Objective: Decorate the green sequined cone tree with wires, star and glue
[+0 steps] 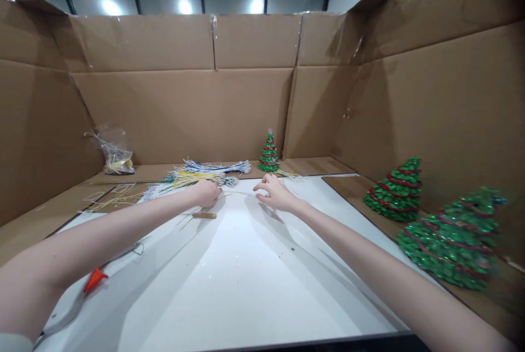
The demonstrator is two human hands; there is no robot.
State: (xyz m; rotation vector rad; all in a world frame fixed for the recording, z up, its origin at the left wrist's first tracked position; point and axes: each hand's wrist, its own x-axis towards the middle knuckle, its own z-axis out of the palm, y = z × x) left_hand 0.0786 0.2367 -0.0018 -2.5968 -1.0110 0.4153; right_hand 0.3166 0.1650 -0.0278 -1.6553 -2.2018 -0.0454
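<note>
My left hand (207, 193) is closed over one end of a thin yellowish strand (237, 193), above the white table (229, 286). The strand stretches across toward my right hand (275, 192), whose fingers are curved and apart close to its other end. Whether any fingertip there touches it is too small to see. Just beyond my left hand lie bundles of yellow strands (184, 178) and blue-and-white strands (217, 167). A wooden-handled tool (204, 215) rests on the table below my left hand.
A small green tree with red garland (268, 154) stands at the back. Two larger trees (396, 191) (455, 240) are on the right. A clear plastic bag (117, 150) sits back left, and an orange-tipped object (95, 280) lies under my left arm. Cardboard walls (184, 114) surround the table.
</note>
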